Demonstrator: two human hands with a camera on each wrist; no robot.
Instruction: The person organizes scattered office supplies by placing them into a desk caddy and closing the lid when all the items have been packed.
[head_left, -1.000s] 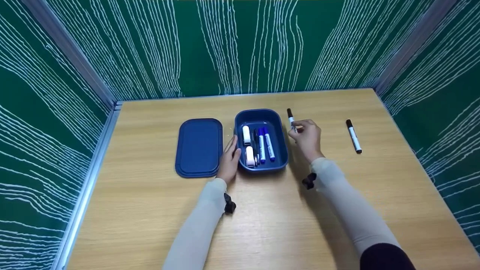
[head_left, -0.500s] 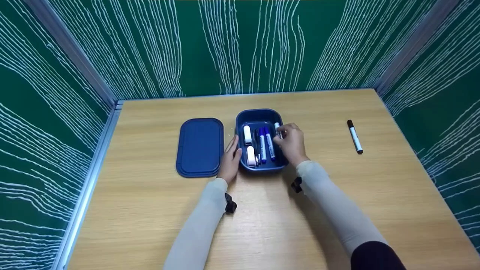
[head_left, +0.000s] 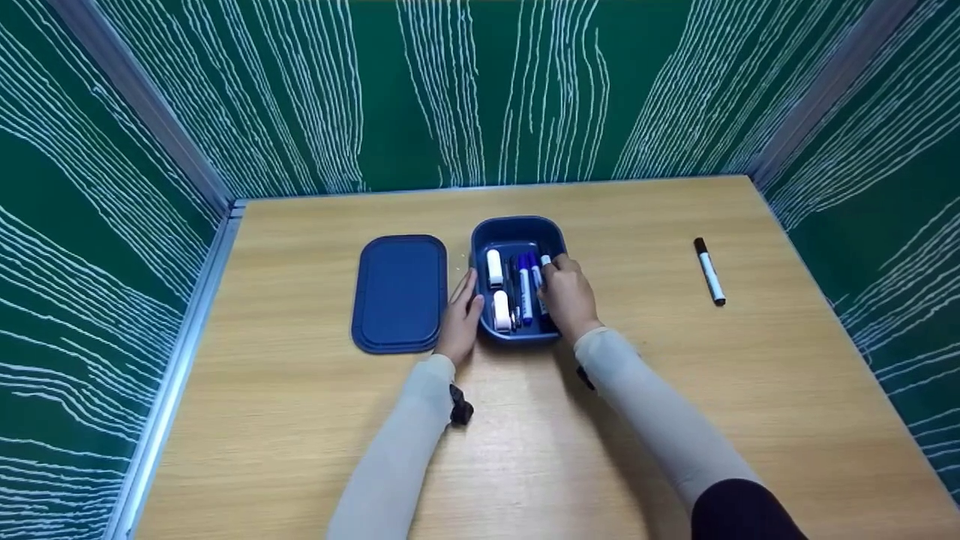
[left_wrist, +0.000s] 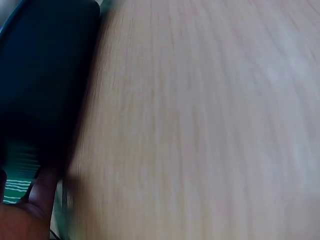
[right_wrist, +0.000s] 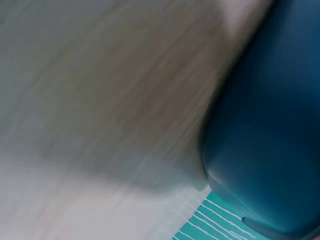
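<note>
An uncovered dark blue box stands mid-table in the head view. Along its left side lies my left hand, fingers extended and touching the wall. My right hand reaches over the right rim and pinches a marker inside; its white end sticks out past the fingers, and the rest is mostly covered. Beside it are blue-capped markers, dark slim pens and two small whitish rounded items. The left wrist view has the box wall; the right wrist view has its outer side.
A dark blue lid lies flat left of the box. Farther right on the wooden table rests a black-capped marker. Green panels with white lines enclose the back and both sides.
My right hand has lifted the nearer black-capped marker off the table beside the box and carried it left, down into the box. My left hand has stayed at the box's side.
</note>
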